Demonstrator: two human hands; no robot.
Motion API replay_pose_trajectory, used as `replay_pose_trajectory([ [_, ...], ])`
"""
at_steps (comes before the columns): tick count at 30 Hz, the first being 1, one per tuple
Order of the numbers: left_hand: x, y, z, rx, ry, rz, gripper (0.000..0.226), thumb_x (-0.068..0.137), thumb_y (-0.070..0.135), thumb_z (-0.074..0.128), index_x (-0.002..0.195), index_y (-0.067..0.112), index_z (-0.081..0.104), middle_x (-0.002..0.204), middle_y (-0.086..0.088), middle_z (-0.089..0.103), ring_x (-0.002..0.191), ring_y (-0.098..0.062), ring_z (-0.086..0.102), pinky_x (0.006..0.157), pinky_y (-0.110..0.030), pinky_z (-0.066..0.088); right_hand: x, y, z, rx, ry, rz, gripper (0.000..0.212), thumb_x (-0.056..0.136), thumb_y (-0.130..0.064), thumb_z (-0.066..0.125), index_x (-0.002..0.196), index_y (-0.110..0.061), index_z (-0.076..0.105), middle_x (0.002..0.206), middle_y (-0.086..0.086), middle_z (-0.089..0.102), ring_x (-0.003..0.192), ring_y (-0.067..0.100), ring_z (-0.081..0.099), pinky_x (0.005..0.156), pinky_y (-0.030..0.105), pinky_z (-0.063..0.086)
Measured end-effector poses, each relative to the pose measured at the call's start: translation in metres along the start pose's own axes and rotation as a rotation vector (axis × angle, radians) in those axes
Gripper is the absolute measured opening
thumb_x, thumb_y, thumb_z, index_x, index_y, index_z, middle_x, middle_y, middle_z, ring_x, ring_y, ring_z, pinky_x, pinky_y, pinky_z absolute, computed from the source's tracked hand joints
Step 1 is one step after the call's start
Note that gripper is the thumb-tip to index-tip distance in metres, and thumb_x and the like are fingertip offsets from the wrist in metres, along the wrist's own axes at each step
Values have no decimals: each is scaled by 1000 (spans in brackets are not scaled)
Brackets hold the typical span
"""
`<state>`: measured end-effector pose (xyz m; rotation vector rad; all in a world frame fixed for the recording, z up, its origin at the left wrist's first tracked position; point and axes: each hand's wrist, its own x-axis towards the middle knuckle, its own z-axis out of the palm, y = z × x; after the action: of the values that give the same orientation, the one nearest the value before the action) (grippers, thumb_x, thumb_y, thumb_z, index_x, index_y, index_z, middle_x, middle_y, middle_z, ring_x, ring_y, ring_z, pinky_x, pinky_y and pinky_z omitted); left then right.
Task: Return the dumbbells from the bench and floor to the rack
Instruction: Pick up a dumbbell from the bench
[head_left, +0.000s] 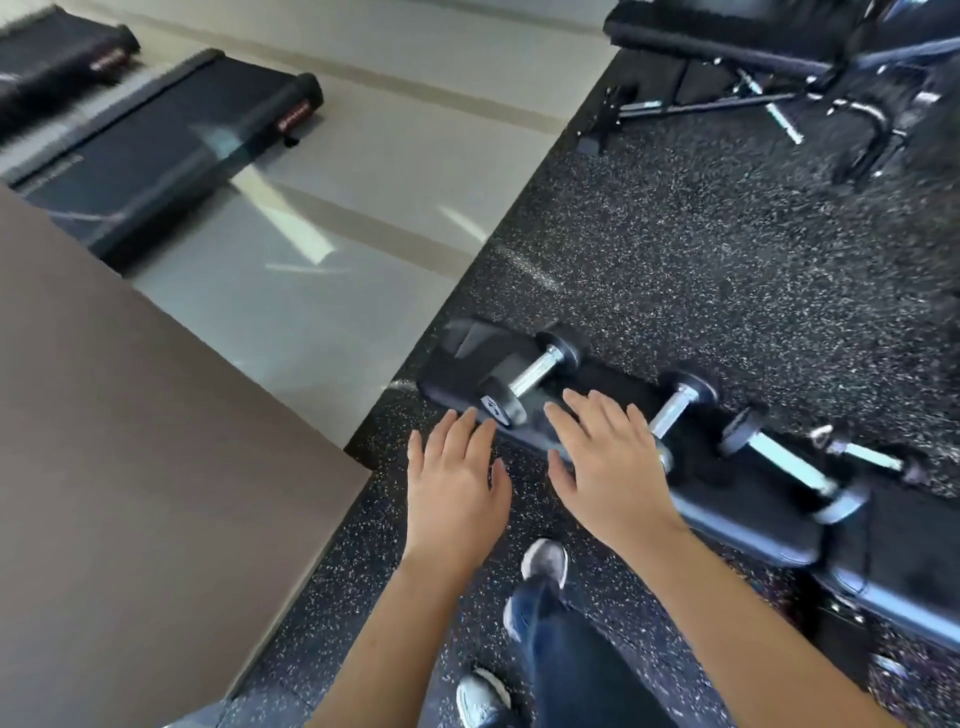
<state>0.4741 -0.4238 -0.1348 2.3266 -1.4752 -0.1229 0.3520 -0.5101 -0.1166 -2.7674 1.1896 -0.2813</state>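
A black padded bench (748, 525) runs from the middle of the view to the lower right. Several small dumbbells with black heads and chrome handles lie across it. The nearest dumbbell (535, 375) is at the bench's left end, a second dumbbell (675, 410) lies to its right, and a third dumbbell (795, 467) farther right. My left hand (454, 483) hovers open, fingers spread, just short of the bench's left end. My right hand (608, 462) is open above the bench edge between the first two dumbbells, holding nothing. No rack is in view.
A brown surface (135, 467) fills the lower left. Two treadmills (171, 140) stand on the pale tiled floor at the upper left. Another bench with a metal frame (769, 67) stands at the top right on the speckled rubber floor (701, 249). My shoes (545, 561) are below.
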Motion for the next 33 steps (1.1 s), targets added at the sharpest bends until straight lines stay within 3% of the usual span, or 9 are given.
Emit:
replay_pose_trajectory([
  [5, 93, -5, 39, 23, -50, 68, 37, 75, 11, 66, 110, 4, 61, 119, -16, 63, 115, -34, 55, 96, -60, 37, 69, 42, 31, -7, -40, 83, 41, 69, -18, 73, 108, -9, 64, 111, 13, 68, 105, 34, 63, 84, 56, 50],
  [8, 146, -7, 68, -26, -102, 53, 37, 79, 14, 60, 116, 6, 59, 126, -13, 59, 121, -30, 51, 103, -56, 30, 111, 69, 54, 22, -105, 141, 42, 75, -20, 67, 114, -10, 60, 121, 12, 63, 113, 33, 58, 92, 56, 45],
  [11, 190, -13, 102, -59, -164, 43, 41, 83, 18, 52, 123, 9, 53, 133, -9, 54, 128, -25, 43, 109, -51, 23, 145, 92, 81, 3, -109, 173, 41, 68, -19, 72, 108, -9, 65, 115, 12, 67, 106, 33, 62, 86, 56, 49],
  [16, 240, -34, 157, -275, -302, -67, 39, 85, 16, 51, 124, 10, 51, 131, -6, 54, 123, -19, 45, 109, -36, 29, 179, 119, 141, 68, -192, 300, 40, 76, -21, 66, 113, -9, 62, 120, 12, 64, 112, 33, 58, 94, 56, 43],
  [21, 270, -67, 215, -378, -487, -191, 38, 87, 22, 50, 125, 17, 49, 126, 4, 54, 118, -10, 46, 99, -18, 27, 192, 134, 214, 190, -286, 435, 39, 84, -23, 54, 121, -10, 56, 130, 10, 56, 122, 31, 48, 103, 53, 33],
  [27, 287, -97, 284, -352, -707, -116, 41, 89, 22, 50, 129, 12, 45, 131, -1, 51, 123, -13, 44, 105, -25, 30, 201, 142, 298, 416, -389, 672, 44, 87, -33, 45, 129, -20, 46, 137, 1, 48, 125, 22, 41, 106, 39, 30],
  [31, 289, -114, 318, -409, -812, -129, 46, 88, 27, 53, 130, 12, 43, 134, -3, 49, 124, -14, 43, 105, -29, 31, 207, 140, 344, 688, -390, 920, 48, 84, -37, 50, 130, -25, 44, 134, -1, 50, 115, 22, 49, 95, 37, 42],
  [33, 288, -122, 331, -451, -841, -175, 50, 86, 34, 55, 130, 14, 44, 133, 0, 50, 122, -11, 43, 102, -26, 31, 213, 139, 363, 872, -370, 1083, 49, 83, -36, 54, 129, -24, 45, 130, -1, 54, 107, 20, 55, 87, 30, 44],
])
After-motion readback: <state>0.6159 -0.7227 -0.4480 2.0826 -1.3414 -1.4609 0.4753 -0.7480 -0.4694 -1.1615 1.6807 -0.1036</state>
